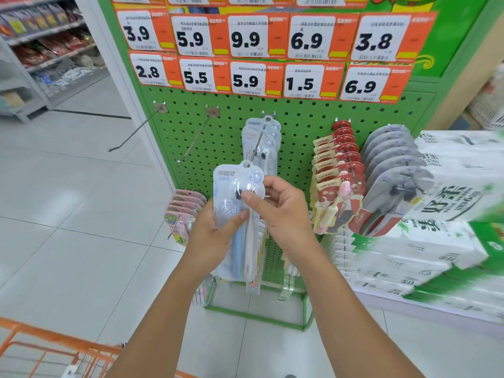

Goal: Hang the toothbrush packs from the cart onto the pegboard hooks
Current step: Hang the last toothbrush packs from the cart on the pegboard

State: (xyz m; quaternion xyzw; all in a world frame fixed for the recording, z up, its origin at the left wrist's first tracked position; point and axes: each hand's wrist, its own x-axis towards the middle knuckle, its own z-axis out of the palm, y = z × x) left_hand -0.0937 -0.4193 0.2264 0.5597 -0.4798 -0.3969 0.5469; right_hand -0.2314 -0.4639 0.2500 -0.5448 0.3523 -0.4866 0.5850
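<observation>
I hold a clear blister toothbrush pack (231, 186) upright in front of the green pegboard (300, 126). My left hand (212, 238) grips its lower half from the left, thumb across the front. My right hand (283, 211) pinches the pack's upper right edge near the brush heads. The pack's hang hole is just below and left of the tip of a hook (259, 143) that carries a few identical packs (268, 132). Two bare hooks (136, 130) (197, 135) stick out further left.
Red toothbrush packs (338, 170) and grey ones (395, 170) fill hooks to the right. Pink packs (182, 211) hang low on the left. Stacked white and green cartons (450, 214) stand at the right. The orange cart's rim (54, 339) shows at the bottom left.
</observation>
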